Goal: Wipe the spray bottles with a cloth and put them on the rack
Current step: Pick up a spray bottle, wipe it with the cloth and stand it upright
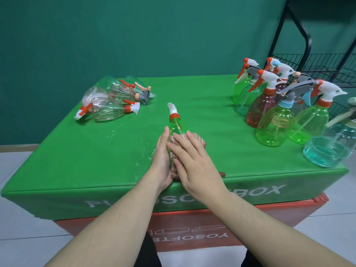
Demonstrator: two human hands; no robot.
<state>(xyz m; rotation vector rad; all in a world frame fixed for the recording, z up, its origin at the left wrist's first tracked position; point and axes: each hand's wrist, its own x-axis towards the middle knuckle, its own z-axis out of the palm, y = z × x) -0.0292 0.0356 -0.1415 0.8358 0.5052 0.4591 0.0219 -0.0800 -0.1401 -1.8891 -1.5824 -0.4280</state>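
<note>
Right now both hands meet at the near middle of the green cloth-covered box (57, 166). The left hand (162, 160) cups the side of a clear green plastic spray bottle (176, 127) lying with its white-and-orange nozzle pointing away from the person, fingers fairly straight along it. The right hand (189, 160) lies flat, fingers extended, pressing a brownish-pink cloth (199, 140) onto the bottle's body (the bottle's base is hidden under the hands). Far left of the grip lies a pile of clear toppled bottles (109, 105); far right stands a cluster of upright coloured bottles (277, 116). Beyond those, the black wire rack (327, 66) stands.
</note>
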